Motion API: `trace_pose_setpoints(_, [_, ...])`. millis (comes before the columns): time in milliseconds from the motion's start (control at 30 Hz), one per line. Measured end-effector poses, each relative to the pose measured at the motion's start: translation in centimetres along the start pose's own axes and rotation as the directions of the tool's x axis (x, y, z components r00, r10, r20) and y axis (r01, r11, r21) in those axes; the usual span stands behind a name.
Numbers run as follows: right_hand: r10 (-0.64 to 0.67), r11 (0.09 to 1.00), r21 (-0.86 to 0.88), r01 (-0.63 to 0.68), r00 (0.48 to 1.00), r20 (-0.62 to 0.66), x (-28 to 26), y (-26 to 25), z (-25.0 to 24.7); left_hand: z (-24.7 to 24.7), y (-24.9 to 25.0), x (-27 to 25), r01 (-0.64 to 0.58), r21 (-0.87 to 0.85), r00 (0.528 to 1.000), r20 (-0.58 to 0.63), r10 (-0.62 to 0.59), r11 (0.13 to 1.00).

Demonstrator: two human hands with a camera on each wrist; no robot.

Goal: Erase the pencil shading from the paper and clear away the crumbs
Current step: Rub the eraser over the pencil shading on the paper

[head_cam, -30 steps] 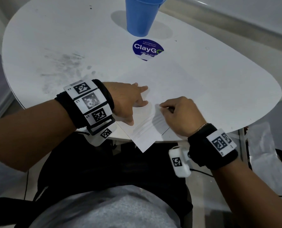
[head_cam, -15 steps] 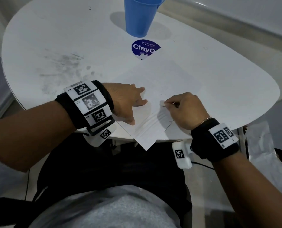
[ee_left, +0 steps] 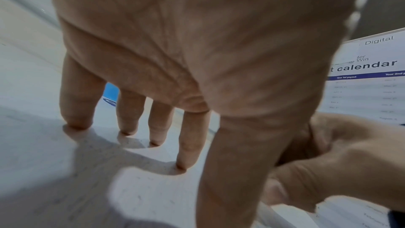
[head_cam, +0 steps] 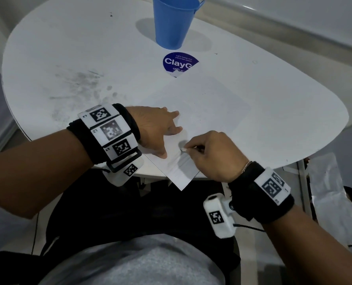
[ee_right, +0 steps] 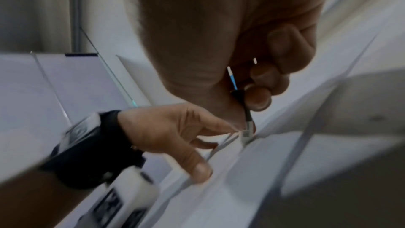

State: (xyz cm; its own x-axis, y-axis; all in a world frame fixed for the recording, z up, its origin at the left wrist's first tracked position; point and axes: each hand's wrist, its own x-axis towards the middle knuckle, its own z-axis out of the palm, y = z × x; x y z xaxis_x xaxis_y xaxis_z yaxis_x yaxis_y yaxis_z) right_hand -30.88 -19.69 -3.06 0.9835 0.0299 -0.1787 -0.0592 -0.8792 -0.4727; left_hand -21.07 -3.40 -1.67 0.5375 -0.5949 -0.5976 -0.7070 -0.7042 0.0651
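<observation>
I am pinching a slim pencil-style eraser (ee_right: 247, 124) in my right hand (head_cam: 214, 155), rubbing the shading (head_cam: 180, 161) on the paper (head_cam: 201, 112) just beyond my left hand's (head_cam: 156, 128) flat, spread fingers (ee_left: 129, 112), and I am risking the unpinned, overhanging corner buckling or tearing

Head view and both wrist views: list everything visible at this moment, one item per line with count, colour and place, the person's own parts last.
table: one, white, smudged grey at its left.
paper: one sheet, white, on the table's near side, a corner past the edge.
pencil shading: one grey patch, near corner of the paper.
cup: one, blue, far side of the table.
sticker: one, dark blue, round, below the cup.
eraser pencil: one, dark with pale tip, tip on the paper.
printed sheets: white, on the floor at right.
left hand: flat, fingers pressing the paper.
right hand: pinches the eraser pencil.
</observation>
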Motion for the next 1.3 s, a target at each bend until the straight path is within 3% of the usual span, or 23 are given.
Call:
trace_pose_setpoints(167, [0.157, 0.988, 0.013, -0.157, 0.974, -0.165, 1.7, 2.2, -1.5, 0.0, 0.1, -0.1, 0.012, -0.002, 1.000, 0.000, -0.012, 1.000])
trace_pose_setpoints(333, [0.024, 0.999, -0.026, -0.024, 1.000, 0.010, 0.1, 0.1, -0.2, 0.0, -0.2, 0.0, 0.007, -0.038, 1.000, 0.001, -0.007, 0.999])
trace_pose_setpoints(500, [0.144, 0.989, -0.009, -0.147, 0.979, -0.147, 1.5, 2.1, -1.6, 0.1, -0.1, 0.1, 0.010, -0.029, 1.000, -0.009, -0.010, 1.000])
trace_pose_setpoints(600, [0.029, 0.999, -0.029, -0.030, 0.999, -0.029, 0.2, 0.4, -0.2, 0.1, -0.2, 0.1, 0.011, -0.025, 1.000, -0.007, -0.011, 1.000])
trace_pose_setpoints(667, [0.042, 0.999, -0.009, -0.042, 0.999, -0.007, 0.3, 0.4, -0.4, 0.1, -0.2, 0.1, 0.013, -0.023, 1.000, -0.011, -0.013, 1.000])
trace_pose_setpoints(800, [0.140, 0.990, -0.004, -0.142, 0.977, -0.160, 1.3, 1.7, -1.2, 0.0, -0.2, 0.1, 0.012, -0.002, 1.000, -0.016, -0.012, 1.000])
trace_pose_setpoints(900, [-0.015, 1.000, -0.001, 0.015, 1.000, -0.016, -0.3, -0.3, 0.4, 0.1, -0.3, 0.2, 0.015, -0.016, 1.000, -0.006, -0.015, 1.000])
trace_pose_setpoints(967, [-0.031, 0.999, 0.033, 0.030, 0.999, 0.040, -0.4, -0.6, 0.5, 0.1, -0.3, 0.2, 0.016, -0.017, 1.000, -0.005, -0.016, 1.000])
trace_pose_setpoints(1100, [0.118, 0.993, 0.016, -0.116, 0.982, -0.146, 1.3, 1.2, -0.5, 0.1, -0.2, 0.1, 0.014, -0.005, 1.000, -0.015, -0.014, 1.000])
trace_pose_setpoints(1233, [-0.062, 0.998, 0.020, 0.061, 0.997, 0.045, -0.6, -0.9, 1.1, 0.2, -0.4, 0.2, 0.014, -0.041, 1.000, -0.012, -0.015, 0.999])
trace_pose_setpoints(1300, [-0.049, 0.998, 0.045, 0.046, 0.997, 0.063, 0.0, -0.5, 0.9, 0.2, -0.4, 0.2, 0.016, -0.046, 1.000, -0.016, -0.017, 0.999])
